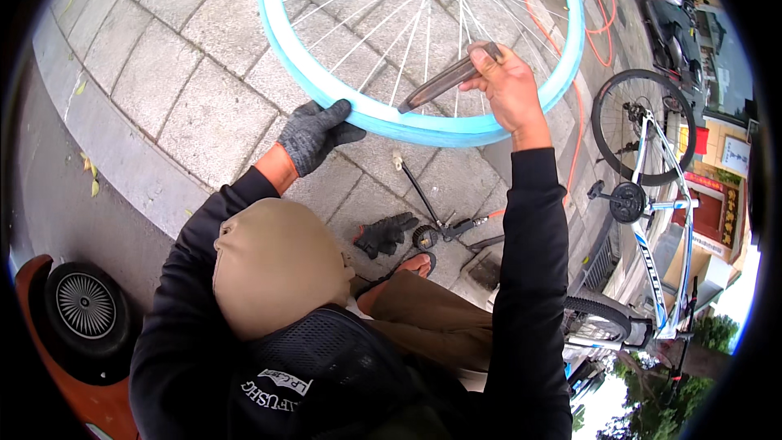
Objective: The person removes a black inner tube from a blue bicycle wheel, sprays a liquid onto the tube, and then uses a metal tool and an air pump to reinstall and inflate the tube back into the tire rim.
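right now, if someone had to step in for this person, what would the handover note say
Left hand: gloved, pressed on the near rim of the blue bicycle wheel, steadying it.
Right hand: bare, grip closed on a dark flat lever tool whose tip sits at the wheel's near rim.
Around: a spare black glove and a small dark tool lie on the paving below the wheel; a white and blue bicycle stands to the right.
Done: wheel is off a bike and held up.
Left: whatever the lever is doing at the rim looks unfinished; how far along, I cannot tell.
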